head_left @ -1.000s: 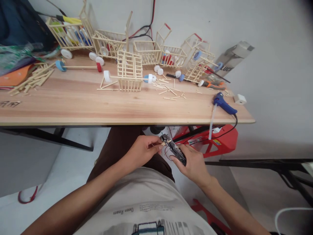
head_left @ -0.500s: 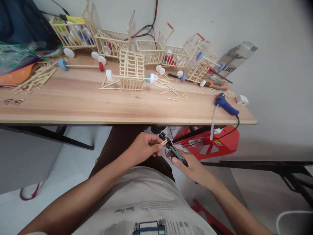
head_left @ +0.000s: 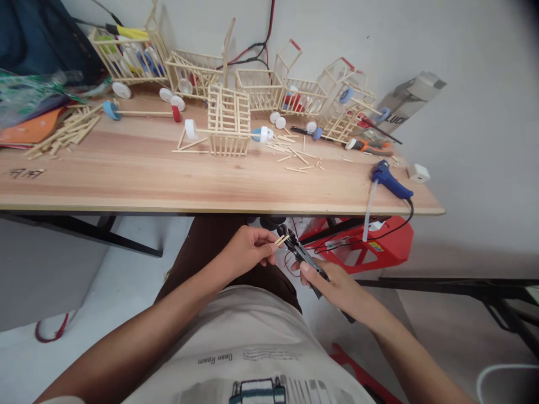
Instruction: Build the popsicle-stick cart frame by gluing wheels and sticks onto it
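My left hand [head_left: 255, 249] pinches two short wooden sticks [head_left: 281, 240] between thumb and fingers, over my lap in front of the table edge. Wrapped round the handles of dark pliers [head_left: 309, 261] is my right hand [head_left: 330, 280]. The pliers' jaws point up and left, right at the free ends of the sticks; whether they touch the wood is hard to make out. The handles stand somewhat apart. On the table above, a small slatted wooden cart [head_left: 229, 120] lies tipped over, with white and blue wheels on a stick axle.
More stick carts [head_left: 259, 92] line the wall. Loose stick pieces [head_left: 295, 154] lie mid-table, and a pile of sticks [head_left: 69, 132] at left. A blue glue gun [head_left: 389, 179] rests near the right front edge, its cord hanging over a red plastic stool [head_left: 379, 247]. Orange-handled pliers [head_left: 370, 147] lie behind.
The pliers' handles have spread apart and my right hand has shifted slightly right and down. My left hand still holds the sticks, a touch further left.
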The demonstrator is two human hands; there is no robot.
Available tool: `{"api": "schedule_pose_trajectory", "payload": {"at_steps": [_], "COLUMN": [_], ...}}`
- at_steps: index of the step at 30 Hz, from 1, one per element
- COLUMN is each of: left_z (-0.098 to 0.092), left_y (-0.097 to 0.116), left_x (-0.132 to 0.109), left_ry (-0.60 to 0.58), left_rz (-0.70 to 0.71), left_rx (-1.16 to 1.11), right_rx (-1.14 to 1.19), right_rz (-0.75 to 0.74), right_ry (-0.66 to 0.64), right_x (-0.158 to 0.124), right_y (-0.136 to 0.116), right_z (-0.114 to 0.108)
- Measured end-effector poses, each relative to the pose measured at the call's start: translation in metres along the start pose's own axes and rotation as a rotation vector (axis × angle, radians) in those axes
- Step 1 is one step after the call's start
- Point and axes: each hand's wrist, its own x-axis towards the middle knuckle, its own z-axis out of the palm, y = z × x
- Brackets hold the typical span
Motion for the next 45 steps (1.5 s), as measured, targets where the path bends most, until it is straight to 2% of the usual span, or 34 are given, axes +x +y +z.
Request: {"api": "schedule_pose_trajectory", "payload": {"at_steps": [7, 20, 27, 39, 45], "left_z": [-0.001, -0.001, 0.0, 0.006, 0.008], "left_y": [0.007, 0.008, 0.006, 0.008, -0.003], "left_x": [-0.003, -0.002, -0.001, -0.002, 0.004], "left_ry": [-0.045, -0.078, -0.089, -0.032, -0.022], "left_rz": [-0.038, -0.049, -0.056, -0.095, -0.094], "left_rx": [-0.112, -0.137, -0.142, -0.074, -0.064], "right_rx": [0.029, -0.133, -0.142, -0.211, -0.194], "right_rz": [-0.021, -0.029, -0.018, -0.047, -0.097], "right_ry": [-0.038, 0.07, 0.086, 0.161, 0.199], "right_x": [0.002, -0.002, 0.0, 0.002, 0.008], "right_y": [-0.007, -0.011, -0.008, -0.004, 0.011], "right_z": [0.0, 0.001, 0.002, 0.007, 0.017]}}
